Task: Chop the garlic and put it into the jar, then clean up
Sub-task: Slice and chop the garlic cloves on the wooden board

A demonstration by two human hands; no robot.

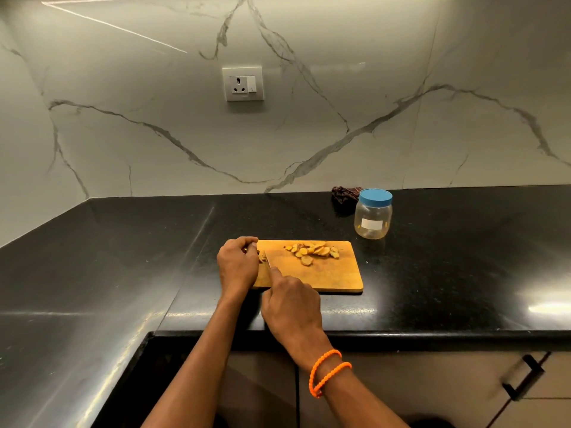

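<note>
Your left hand (238,264) curls over small garlic piece (262,257) at left end of rectangular wooden cutting board (333,278), fingertips pinning it. Your right hand (290,307) grips knife, forefinger along spine; thin blade (267,258) stands just right of that piece. Pile of cut yellowish slices (313,251) lies at board's far edge, apart from both hands. Clear plastic jar with blue lid (373,213) stands beyond board's right corner, capped.
</note>
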